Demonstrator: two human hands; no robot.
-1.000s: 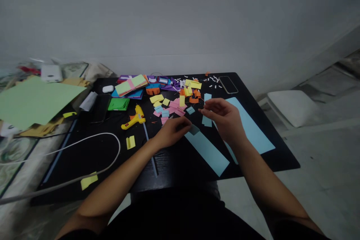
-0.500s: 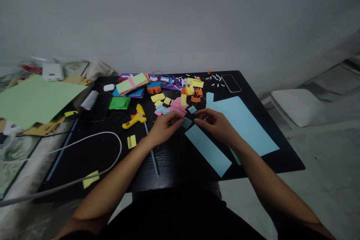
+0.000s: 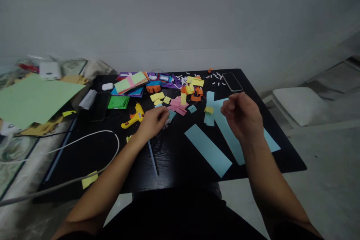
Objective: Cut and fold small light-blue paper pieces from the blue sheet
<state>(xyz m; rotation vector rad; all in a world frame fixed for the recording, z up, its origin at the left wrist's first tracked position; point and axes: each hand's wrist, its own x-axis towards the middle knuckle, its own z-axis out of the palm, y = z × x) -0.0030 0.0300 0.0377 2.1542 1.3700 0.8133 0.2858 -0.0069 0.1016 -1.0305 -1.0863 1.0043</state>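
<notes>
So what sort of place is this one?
Probably an indoor craft corner: a black table by a plain wall, with a yellow glue gun and cut light-blue paper strip.

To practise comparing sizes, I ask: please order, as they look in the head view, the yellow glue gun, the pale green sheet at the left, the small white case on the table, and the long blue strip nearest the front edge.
1. Pale green sheet
2. Long blue strip
3. Yellow glue gun
4. Small white case

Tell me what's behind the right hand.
Light-blue paper shows to the left and lower right of the right hand. The stretch directly behind is covered, so whether it's one sheet cannot be seen.
</notes>
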